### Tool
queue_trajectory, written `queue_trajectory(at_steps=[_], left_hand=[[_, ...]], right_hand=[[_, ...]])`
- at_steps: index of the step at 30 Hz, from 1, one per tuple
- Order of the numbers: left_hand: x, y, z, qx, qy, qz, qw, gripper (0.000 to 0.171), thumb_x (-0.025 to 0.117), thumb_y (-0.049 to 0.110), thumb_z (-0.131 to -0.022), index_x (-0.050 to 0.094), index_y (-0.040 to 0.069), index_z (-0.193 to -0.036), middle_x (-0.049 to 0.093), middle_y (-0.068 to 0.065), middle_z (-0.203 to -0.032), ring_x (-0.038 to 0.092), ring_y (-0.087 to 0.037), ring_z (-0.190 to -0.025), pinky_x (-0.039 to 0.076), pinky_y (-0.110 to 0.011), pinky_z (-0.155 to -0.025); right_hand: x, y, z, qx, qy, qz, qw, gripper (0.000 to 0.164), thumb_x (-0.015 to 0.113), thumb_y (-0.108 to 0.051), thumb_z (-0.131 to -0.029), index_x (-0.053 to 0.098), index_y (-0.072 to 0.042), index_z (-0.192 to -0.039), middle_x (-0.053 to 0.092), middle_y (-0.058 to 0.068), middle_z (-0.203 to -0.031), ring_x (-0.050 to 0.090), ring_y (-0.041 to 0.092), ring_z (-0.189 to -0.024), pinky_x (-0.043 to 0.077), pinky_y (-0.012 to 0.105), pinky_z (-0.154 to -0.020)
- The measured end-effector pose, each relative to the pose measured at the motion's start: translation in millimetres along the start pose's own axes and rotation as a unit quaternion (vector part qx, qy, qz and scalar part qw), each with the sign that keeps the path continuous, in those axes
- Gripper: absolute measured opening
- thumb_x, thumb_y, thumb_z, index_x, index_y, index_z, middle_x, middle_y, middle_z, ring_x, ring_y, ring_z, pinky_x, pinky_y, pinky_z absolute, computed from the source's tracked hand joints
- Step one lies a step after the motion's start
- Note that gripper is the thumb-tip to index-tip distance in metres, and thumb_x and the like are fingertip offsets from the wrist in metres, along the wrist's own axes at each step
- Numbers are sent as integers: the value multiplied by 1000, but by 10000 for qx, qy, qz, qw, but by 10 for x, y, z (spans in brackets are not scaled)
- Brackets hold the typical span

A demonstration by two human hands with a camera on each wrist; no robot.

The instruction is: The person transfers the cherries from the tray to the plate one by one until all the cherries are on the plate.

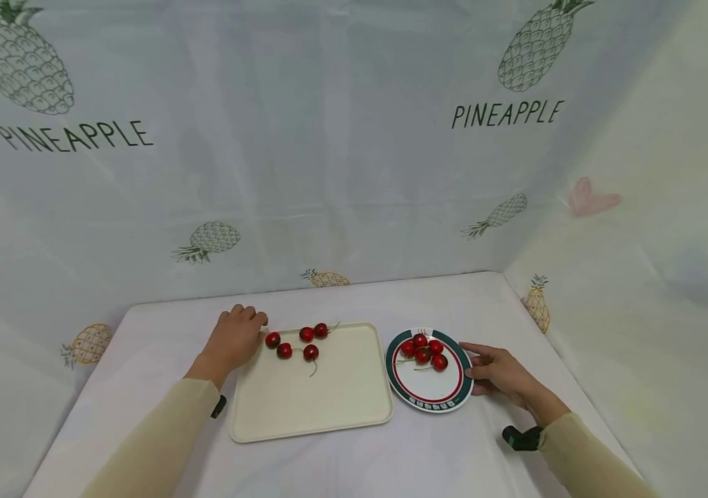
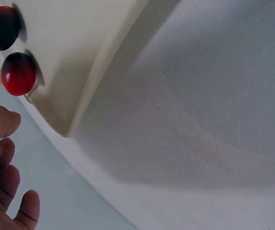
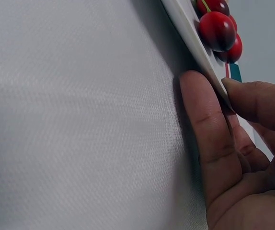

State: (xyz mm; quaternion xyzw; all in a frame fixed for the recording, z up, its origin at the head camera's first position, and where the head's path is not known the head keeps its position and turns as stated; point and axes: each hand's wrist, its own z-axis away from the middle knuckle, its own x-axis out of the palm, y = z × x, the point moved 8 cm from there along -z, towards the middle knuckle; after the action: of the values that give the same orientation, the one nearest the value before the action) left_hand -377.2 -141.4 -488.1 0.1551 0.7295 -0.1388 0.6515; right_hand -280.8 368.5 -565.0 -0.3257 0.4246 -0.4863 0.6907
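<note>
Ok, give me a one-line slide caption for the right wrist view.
Right grip pinching the rim of a plate of red cherries, pale cloth beneath.

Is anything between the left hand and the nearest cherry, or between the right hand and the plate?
Only the low edge of the tray lies between the left hand and the nearest cherry. Nothing visible separates the right hand from the plate: it pinches the rim.

Facing forward and down, the head view looks over the white cloth-covered bench [image 1: 441,460] before me from well back. The left wrist view, close and aslant, shares a corner of the cream rectangular tray [image 1: 310,404] — the right, low and close, the white round green-banded plate [image 1: 419,384].
</note>
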Motion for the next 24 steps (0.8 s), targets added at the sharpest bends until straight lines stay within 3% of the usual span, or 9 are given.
queue_trajectory(at_steps=[11,24], left_hand=[[93,29,-47,157,-101,-34,9998,21,61,11,-105,71,10,-124,68,-11,-110,57,-35,-105,48,-57,-93],[227,-19,-85,141,-257,-233,9993,18,66,7,-102,76,13,-114,65,-9,-105,54,-33,-99,48,-56,-89]], right_hand=[[2,-3,-11,-34,-14,-43,10000,69,70,-1,-97,43,-7,-160,64,25,-136,74,25,-89,64,41,-77],[-17,5,-9,-61,-25,-44,10000,69,70,-2,-97,43,-7,-160,61,28,-141,73,25,-90,64,40,-77]])
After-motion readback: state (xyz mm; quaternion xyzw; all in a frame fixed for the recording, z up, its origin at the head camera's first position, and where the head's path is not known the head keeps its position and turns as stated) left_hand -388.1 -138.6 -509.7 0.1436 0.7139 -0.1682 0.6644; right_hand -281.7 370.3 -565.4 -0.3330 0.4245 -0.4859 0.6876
